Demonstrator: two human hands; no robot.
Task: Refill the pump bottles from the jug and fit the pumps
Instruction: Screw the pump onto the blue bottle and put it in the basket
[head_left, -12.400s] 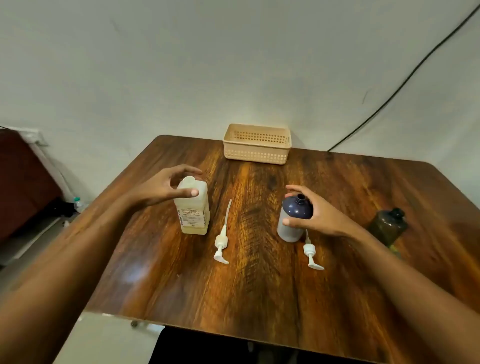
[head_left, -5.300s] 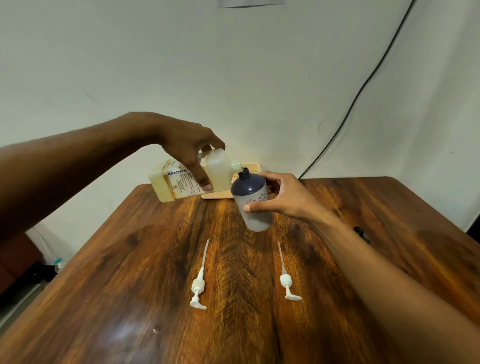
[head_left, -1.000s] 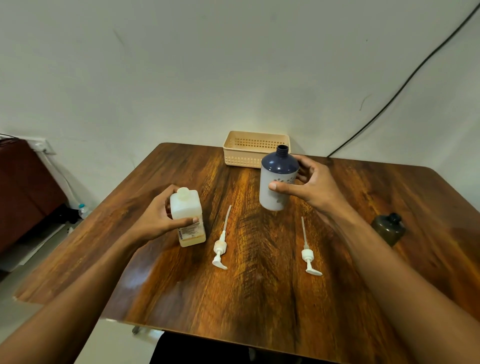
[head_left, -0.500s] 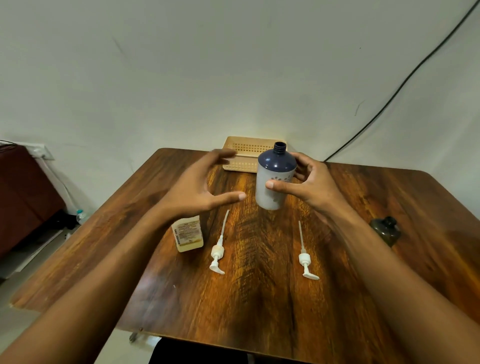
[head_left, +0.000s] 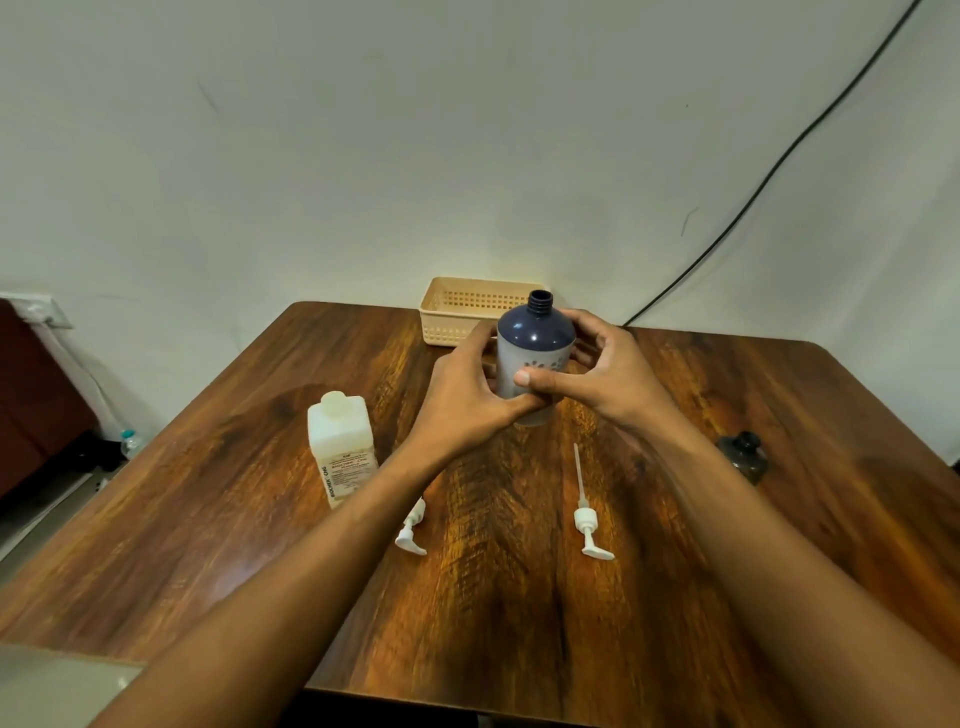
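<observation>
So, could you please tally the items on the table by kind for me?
Bottles: 2, a blue-topped bottle held in both hands, left hand and right hand, and a dark bottle at the right
Pumps: 2, left pump and right pump
Jug: 1
Basket: 1
Total: 6

Home room: wooden table (head_left: 260, 519), plain wall (head_left: 363, 156).

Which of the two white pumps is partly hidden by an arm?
The left pump, beside the jug; the right pump lies fully visible.
</observation>
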